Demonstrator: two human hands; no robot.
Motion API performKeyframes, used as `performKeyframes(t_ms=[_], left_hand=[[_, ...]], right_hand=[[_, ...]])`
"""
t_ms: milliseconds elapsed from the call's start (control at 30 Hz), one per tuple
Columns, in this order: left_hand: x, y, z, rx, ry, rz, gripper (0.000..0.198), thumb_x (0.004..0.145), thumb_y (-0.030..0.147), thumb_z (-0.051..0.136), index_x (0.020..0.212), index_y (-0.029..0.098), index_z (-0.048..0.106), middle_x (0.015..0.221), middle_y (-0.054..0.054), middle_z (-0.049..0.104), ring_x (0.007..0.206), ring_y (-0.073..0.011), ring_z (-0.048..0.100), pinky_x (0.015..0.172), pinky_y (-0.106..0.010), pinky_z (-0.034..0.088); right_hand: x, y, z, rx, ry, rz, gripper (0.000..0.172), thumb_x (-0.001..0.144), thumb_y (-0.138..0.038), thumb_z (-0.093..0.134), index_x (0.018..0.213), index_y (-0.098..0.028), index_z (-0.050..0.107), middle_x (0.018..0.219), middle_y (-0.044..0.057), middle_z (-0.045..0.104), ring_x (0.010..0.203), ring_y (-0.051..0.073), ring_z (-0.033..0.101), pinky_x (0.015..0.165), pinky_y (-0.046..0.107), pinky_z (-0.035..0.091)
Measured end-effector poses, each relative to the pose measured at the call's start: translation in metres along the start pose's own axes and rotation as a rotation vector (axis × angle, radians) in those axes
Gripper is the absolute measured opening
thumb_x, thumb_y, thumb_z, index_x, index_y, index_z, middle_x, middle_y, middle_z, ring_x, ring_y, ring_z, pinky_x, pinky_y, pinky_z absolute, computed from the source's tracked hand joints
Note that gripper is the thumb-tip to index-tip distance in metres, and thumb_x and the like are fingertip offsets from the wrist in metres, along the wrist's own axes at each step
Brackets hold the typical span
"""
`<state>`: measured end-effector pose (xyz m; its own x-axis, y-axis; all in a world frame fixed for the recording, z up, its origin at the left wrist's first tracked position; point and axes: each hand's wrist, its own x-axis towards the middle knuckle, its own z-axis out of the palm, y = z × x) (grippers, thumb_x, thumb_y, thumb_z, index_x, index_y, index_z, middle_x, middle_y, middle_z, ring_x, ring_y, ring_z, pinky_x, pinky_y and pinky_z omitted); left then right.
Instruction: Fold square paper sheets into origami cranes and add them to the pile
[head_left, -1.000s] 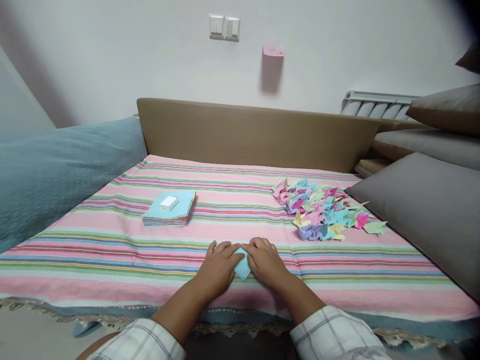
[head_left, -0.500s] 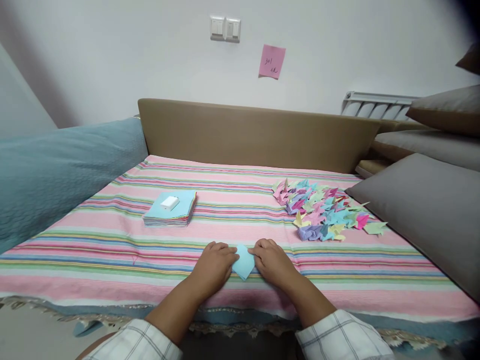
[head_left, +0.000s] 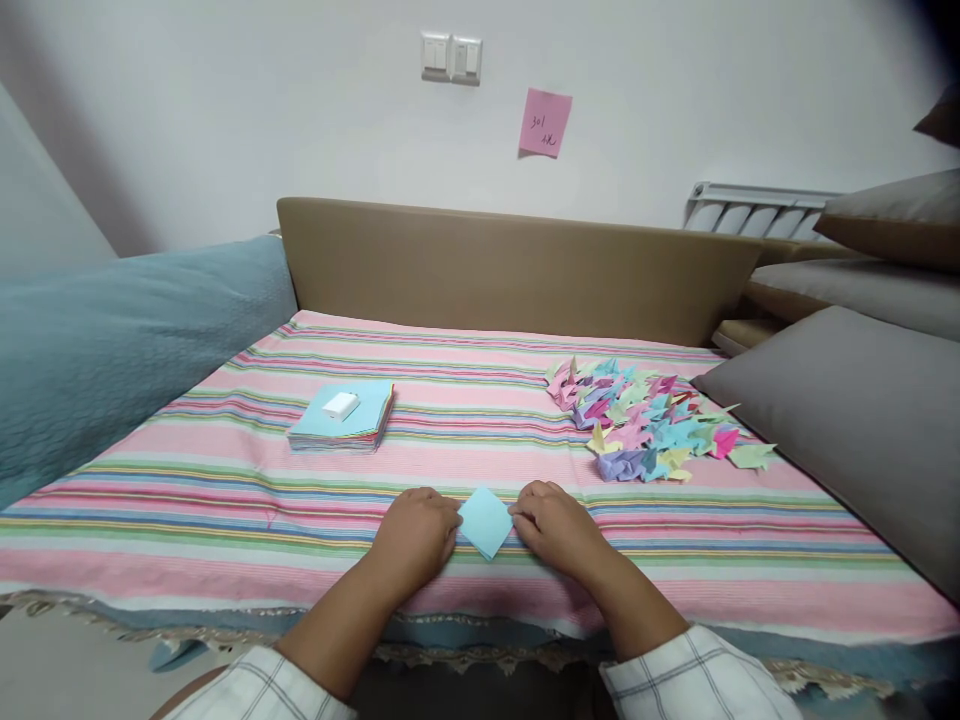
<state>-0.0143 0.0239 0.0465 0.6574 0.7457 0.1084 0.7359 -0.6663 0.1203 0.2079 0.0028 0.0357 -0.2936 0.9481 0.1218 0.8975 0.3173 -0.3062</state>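
Observation:
A light-blue square of folded paper point(head_left: 486, 523) lies on the striped cloth, turned so that one corner points toward me. At its left corner is my left hand point(head_left: 420, 527), closed with the fingertips pinching the paper's edge. My right hand point(head_left: 553, 523) closes on the opposite corner in the same way. The undersides of both thumbs are hidden. To the right, beyond my right hand, lies a pile of folded paper cranes point(head_left: 645, 420) in many colours. A stack of square paper point(head_left: 360, 425), light blue on top, sits at the left with a small white box point(head_left: 341, 405) on it.
The striped cloth point(head_left: 225, 480) covers a sofa seat with a tan backrest point(head_left: 510, 270). A blue-covered armrest point(head_left: 135, 320) borders the left. Grey cushions point(head_left: 847, 430) pile up on the right. A pink note point(head_left: 545, 122) and light switches point(head_left: 451, 58) are on the wall.
Both hands have slid outward to the side corners of the blue paper. More of the paper now shows, as a full diamond. The stack and the cranes have stayed put.

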Motion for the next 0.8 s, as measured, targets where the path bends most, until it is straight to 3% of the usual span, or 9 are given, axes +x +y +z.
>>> performKeyframes(t_ms=[167,333,533,633,800], left_hand=[[0.001,0.005,-0.003,0.031,0.018,-0.066,0.023,0.084,0.036,0.054,0.079,0.018,0.067,0.086,-0.006,0.068,0.086,-0.0233,0.059,0.08,-0.036,0.043],[0.002,0.01,-0.001,0.022,0.037,-0.096,0.032,0.08,0.048,0.057,0.075,0.018,0.064,0.085,-0.007,0.066,0.086,-0.0244,0.058,0.079,-0.037,0.044],[-0.001,0.02,0.011,-0.058,0.097,-0.072,0.054,0.061,0.062,0.069,0.093,0.019,0.061,0.123,-0.01,0.057,0.107,-0.0293,0.053,0.091,-0.043,0.041],[-0.002,0.025,0.014,-0.063,0.079,-0.062,0.06,0.054,0.058,0.075,0.097,0.02,0.059,0.135,-0.011,0.048,0.114,-0.031,0.049,0.096,-0.046,0.038],[-0.003,0.02,0.01,-0.059,0.031,-0.088,0.038,0.064,0.037,0.075,0.095,0.018,0.06,0.139,-0.012,0.043,0.118,-0.0299,0.047,0.098,-0.045,0.038]], right_hand=[[0.002,-0.005,0.001,0.046,0.036,0.048,0.016,0.083,-0.026,0.052,0.081,-0.019,0.067,0.087,0.006,0.063,0.087,0.019,0.054,0.078,0.028,0.038],[0.003,-0.006,0.006,0.131,0.028,0.05,0.019,0.082,-0.025,0.055,0.096,-0.019,0.065,0.092,0.005,0.065,0.089,0.019,0.055,0.08,0.027,0.038],[0.004,-0.01,0.009,0.152,0.003,0.1,0.027,0.08,-0.026,0.056,0.106,-0.02,0.062,0.088,0.004,0.065,0.082,0.018,0.057,0.074,0.026,0.039],[0.004,-0.013,0.007,0.17,-0.013,0.113,0.03,0.08,-0.026,0.055,0.109,-0.021,0.06,0.089,0.003,0.066,0.082,0.017,0.058,0.074,0.026,0.039],[0.003,-0.014,0.007,0.177,-0.002,0.088,0.029,0.081,-0.026,0.054,0.108,-0.021,0.061,0.088,0.004,0.066,0.084,0.018,0.058,0.076,0.028,0.041]])
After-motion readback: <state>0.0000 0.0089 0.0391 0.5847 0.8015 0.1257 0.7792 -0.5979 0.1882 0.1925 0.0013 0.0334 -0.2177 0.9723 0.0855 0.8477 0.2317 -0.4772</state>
